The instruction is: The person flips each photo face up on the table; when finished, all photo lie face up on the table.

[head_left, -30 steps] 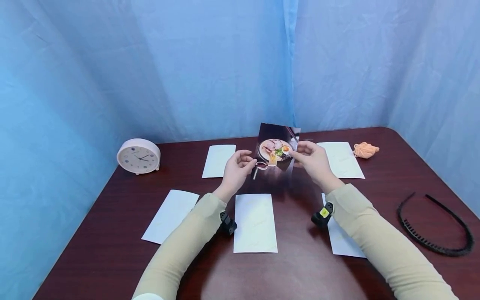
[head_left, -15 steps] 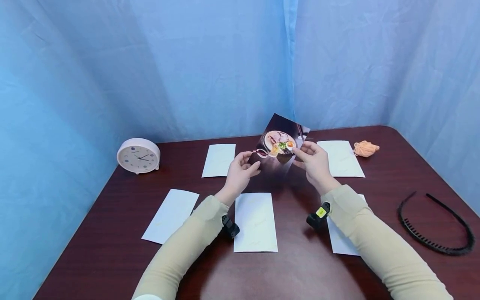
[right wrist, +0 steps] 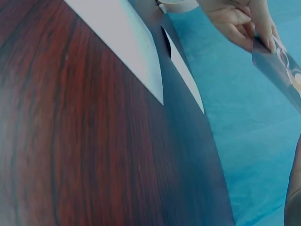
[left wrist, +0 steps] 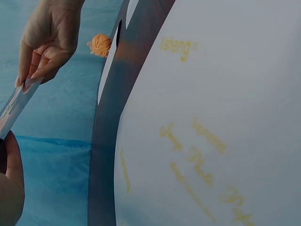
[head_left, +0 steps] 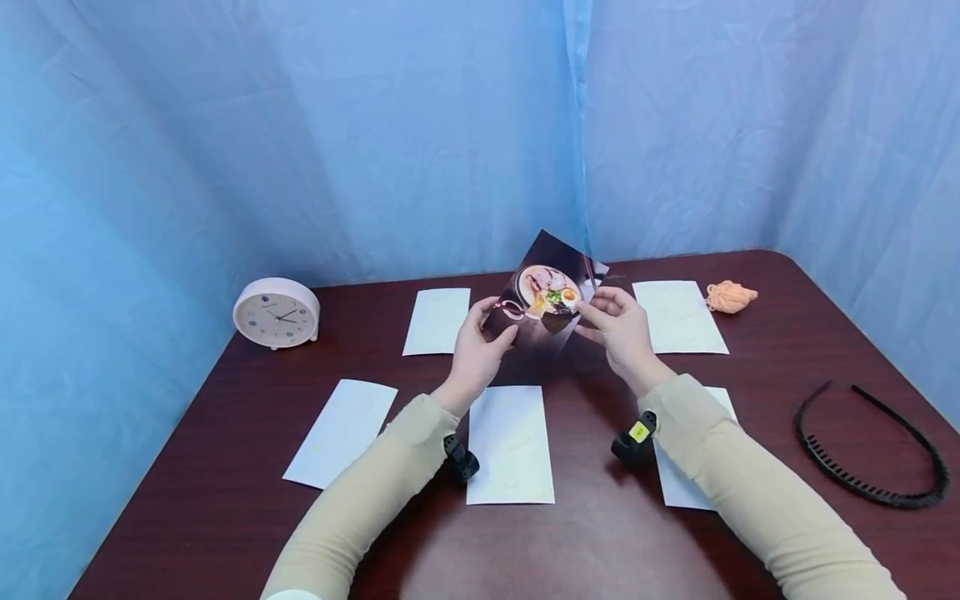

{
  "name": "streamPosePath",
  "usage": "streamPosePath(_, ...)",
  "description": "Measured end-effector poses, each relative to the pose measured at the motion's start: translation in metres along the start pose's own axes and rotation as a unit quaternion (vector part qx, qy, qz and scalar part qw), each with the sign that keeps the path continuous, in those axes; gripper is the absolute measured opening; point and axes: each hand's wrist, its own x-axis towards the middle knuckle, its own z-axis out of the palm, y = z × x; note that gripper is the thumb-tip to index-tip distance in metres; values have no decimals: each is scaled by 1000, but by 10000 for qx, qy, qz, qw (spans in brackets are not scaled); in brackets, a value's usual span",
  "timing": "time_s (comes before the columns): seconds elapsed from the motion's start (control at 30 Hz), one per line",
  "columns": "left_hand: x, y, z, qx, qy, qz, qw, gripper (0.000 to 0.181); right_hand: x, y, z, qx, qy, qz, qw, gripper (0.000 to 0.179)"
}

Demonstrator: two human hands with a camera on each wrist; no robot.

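Note:
Both hands hold one glossy photo [head_left: 547, 290] of a bowl of food above the middle of the dark wooden table [head_left: 225, 500]. The photo is tilted, its top leaning right. My left hand [head_left: 480, 342] pinches its lower left corner. My right hand [head_left: 611, 321] pinches its right edge. In the left wrist view the right hand [left wrist: 47, 42] grips the photo's edge [left wrist: 16, 106]. In the right wrist view the left hand [right wrist: 240, 19] holds the photo [right wrist: 277, 66].
Several white face-down sheets lie on the table, one [head_left: 510, 442] right below the hands. A pink clock [head_left: 276, 312] stands at the back left. An orange yarn ball [head_left: 731, 296] lies back right and a black headband [head_left: 870, 450] at the right edge.
The photo has turned from nearly upright to tilted and risen slightly. Both hands shifted a little left with it and kept their hold.

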Motion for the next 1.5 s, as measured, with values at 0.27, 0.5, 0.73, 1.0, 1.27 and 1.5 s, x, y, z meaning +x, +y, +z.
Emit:
streamPosePath(0.27, -5, 2, -12, 76, 53, 315, 9995, 47, 5, -8, -16, 91, -85, -157, 9998, 17)
streamPosePath(0.5, -3, 7, -24, 448, 171, 544, 9974, 42, 11, -17, -29, -294, -38, -281, 9992, 16)
streamPosePath(0.73, -1, 11, -36, 1139, 89, 848, 9898, 35, 11, -21, -30, -848, -649, -337, 9937, 11)
streamPosePath(1.0, 1, 15, -45, 1507, -118, 873, 9846, 29, 12, -23, -19, -2484, -1355, -558, 9575, 25)
streamPosePath(1.27, -2, 14, -47, 1688, -437, 982, 9798, 27, 1, -17, -3, -3317, -2305, -242, 9145, 41)
streamPosePath(1.5, -2, 15, -46, 1828, -616, 955, 9766, 27, -2, -13, 4, -3534, -2868, -41, 8904, 34)
